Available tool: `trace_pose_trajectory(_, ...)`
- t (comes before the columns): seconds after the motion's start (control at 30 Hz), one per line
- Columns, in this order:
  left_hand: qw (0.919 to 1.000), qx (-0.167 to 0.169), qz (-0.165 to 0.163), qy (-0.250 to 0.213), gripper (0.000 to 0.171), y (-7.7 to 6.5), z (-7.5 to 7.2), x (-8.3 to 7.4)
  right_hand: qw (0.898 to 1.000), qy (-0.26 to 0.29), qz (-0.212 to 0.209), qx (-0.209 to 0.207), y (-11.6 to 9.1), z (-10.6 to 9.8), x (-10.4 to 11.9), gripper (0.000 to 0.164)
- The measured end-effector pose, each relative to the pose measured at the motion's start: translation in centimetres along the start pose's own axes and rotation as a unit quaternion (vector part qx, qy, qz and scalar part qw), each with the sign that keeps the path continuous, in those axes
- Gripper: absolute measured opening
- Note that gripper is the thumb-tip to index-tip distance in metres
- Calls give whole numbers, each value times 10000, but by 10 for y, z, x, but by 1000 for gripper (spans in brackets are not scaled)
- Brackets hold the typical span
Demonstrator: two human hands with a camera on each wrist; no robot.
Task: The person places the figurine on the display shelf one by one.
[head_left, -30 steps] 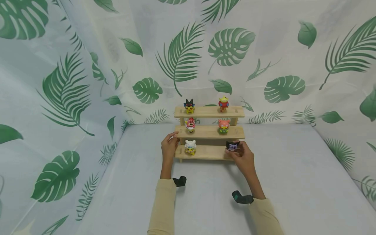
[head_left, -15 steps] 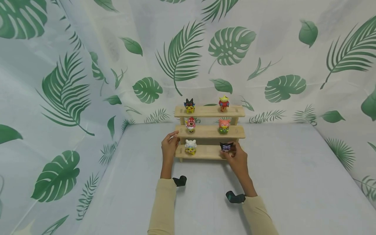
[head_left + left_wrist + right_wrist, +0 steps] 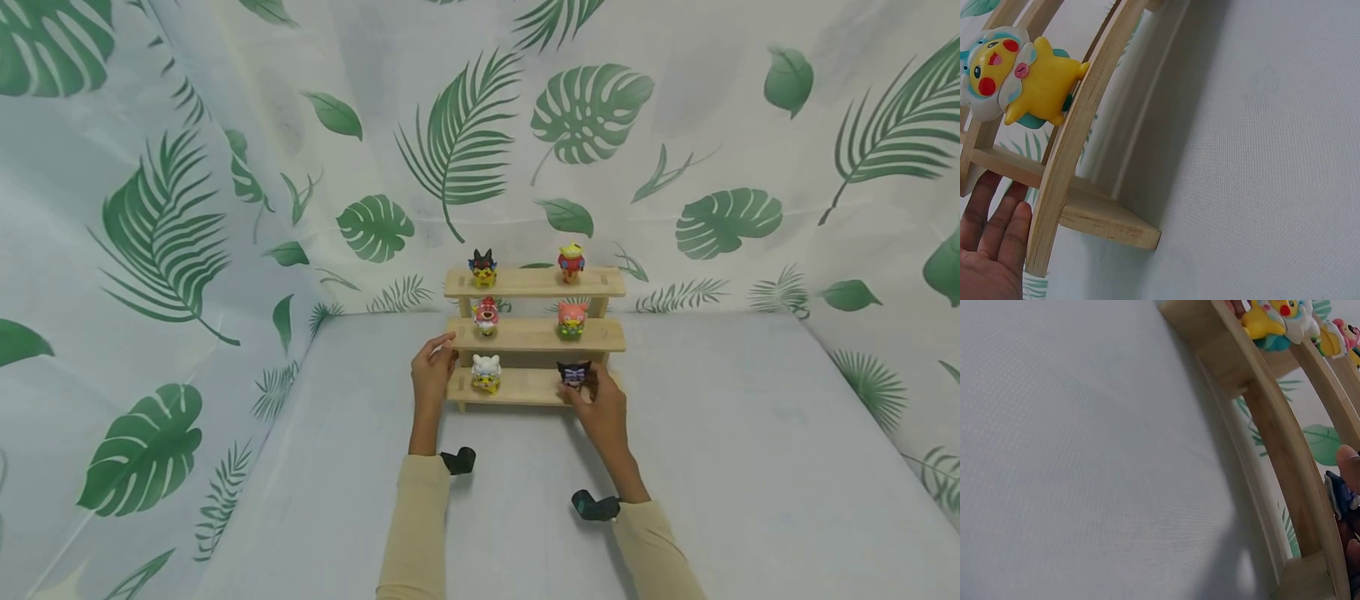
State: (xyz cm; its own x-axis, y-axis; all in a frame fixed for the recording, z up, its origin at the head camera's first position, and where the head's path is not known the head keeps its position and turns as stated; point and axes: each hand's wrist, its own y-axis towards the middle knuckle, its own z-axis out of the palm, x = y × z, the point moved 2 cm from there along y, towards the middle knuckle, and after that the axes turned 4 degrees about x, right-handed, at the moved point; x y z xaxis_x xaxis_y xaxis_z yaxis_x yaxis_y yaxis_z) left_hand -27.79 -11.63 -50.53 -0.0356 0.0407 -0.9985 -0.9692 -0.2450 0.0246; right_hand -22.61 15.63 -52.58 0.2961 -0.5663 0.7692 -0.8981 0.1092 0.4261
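Observation:
My right hand pinches a small toy figurine with black pointed ears and a purple bow-like front, at the right part of the bottom tier of a wooden three-tier display stand. The right wrist view shows only part of this figurine and the fingertips at its edge. My left hand is at the stand's left end, fingertips touching the wood by the middle tier. In the left wrist view its fingers lie fairly straight against the side frame. A yellow figurine with a white hood stands on the bottom tier's left.
Higher up are a pink bear-like figurine, a coral-pink figurine, a black-eared yellow figurine and a red one with a yellow top. A leaf-print cloth hangs behind the white table.
My right hand has shifted left along the bottom tier with the black-eared figurine, mostly in the first half second. My left hand has stayed at the stand's left end.

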Motion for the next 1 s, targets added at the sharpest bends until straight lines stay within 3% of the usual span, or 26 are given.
trace_pose_trajectory(0.27,9999,-42,106,-68,24,-2,1,-3,9994,-137,278,146,-1,1,-2,65)
trace_pose_trajectory(0.53,10000,92,13,-14,29,-1,0,-2,9989,-323,282,198,-2,2,-3,62)
trace_pose_trajectory(0.77,9997,206,62,77,28,-18,-1,-33,9996,-266,63,6,-4,4,-2,56)
trace_pose_trajectory(1.0,9998,194,66,42,28,-18,-1,-34,9996,-254,-11,-139,-4,5,-2,53)
